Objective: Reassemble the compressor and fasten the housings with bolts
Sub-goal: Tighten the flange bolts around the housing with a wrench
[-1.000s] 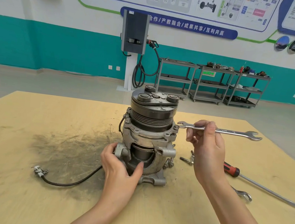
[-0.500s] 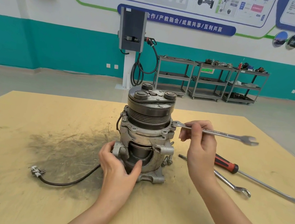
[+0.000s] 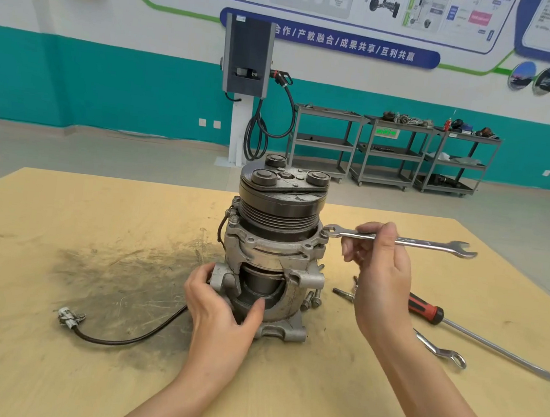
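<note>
Table (image 3: 42, 370) is carrying everything; there's a dark grease smear left of centre, and the far edge is sitting well behind the work.

Compressor (image 3: 271, 259) is standing upright on its rear housing near table centre, pulley end up. Likely stood that way so the flange bolts are facing up and reachable from the side. Its lead is trailing left to a connector (image 3: 67, 316) through the smear.

Left hand (image 3: 221, 308) is gripping the lower housing, thumb curled at the cutaway, fingers round the left lug. Looks like it's bracing the body against wrench torque.

Right hand (image 3: 379, 271) is pinching the wrench (image 3: 400, 240) mid-shank, fingers closed on it. Shank is lying level, and the near end is seating on the bolt (image 3: 326, 230) at the right flange ear, just under the pulley grooves. Mid-shank hold suggests running down, not final torque.

Swing room: pulley is overhanging that ear, so the wrench can only be working outward on the right. Open air there, with nothing standing in the arc.

Screwdriver (image 3: 426, 311) and second wrench (image 3: 439, 352) are lying flat on the right, below the swing plane. Loose bolts (image 3: 311, 301) are leaning against the housing at its right foot, and one more is lying just beside the right wrist.
</note>
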